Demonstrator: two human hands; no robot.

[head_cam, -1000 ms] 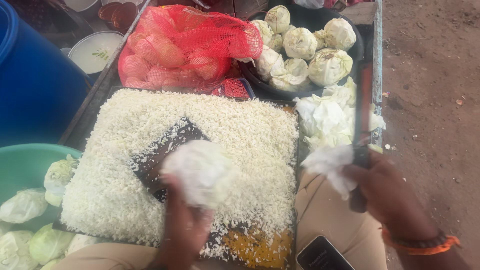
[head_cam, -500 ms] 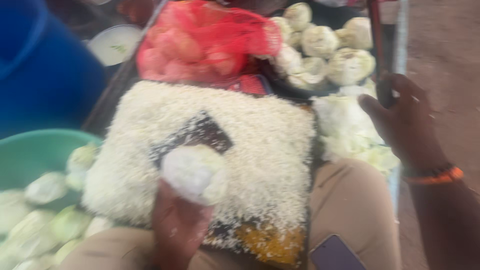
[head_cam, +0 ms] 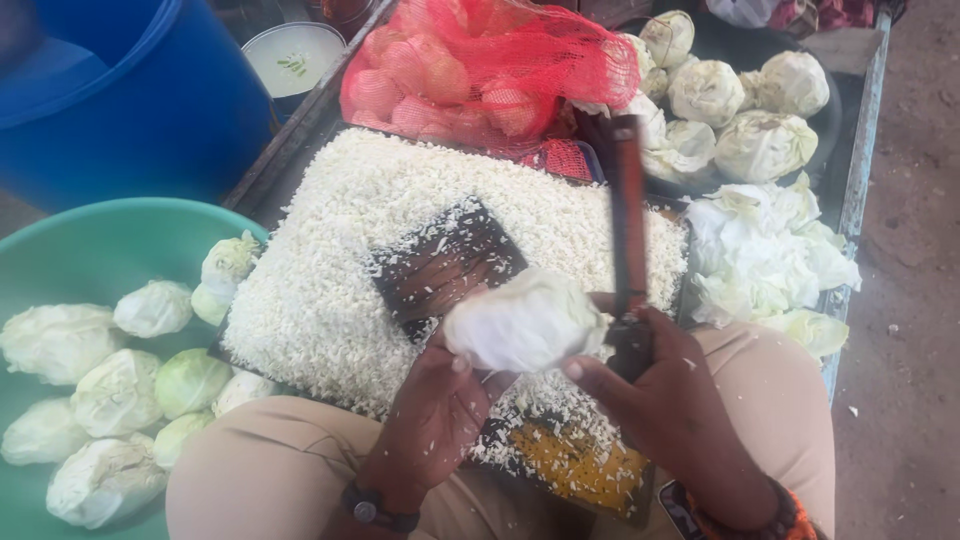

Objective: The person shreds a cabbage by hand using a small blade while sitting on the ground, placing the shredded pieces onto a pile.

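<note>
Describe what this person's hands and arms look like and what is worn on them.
Both forearms are bare, with no sleeves or gloves. The left hand has a dark wristwatch and white shreds stuck to it. The right hand has an orange and dark wristband.

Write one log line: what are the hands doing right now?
left hand: holds cabbage | right hand: grips knife, thumb on cabbage | below: shreds on board

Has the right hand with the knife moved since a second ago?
Yes. The right hand brought the knife in from the loose leaves at the tray's right edge to beside the cabbage.
</note>
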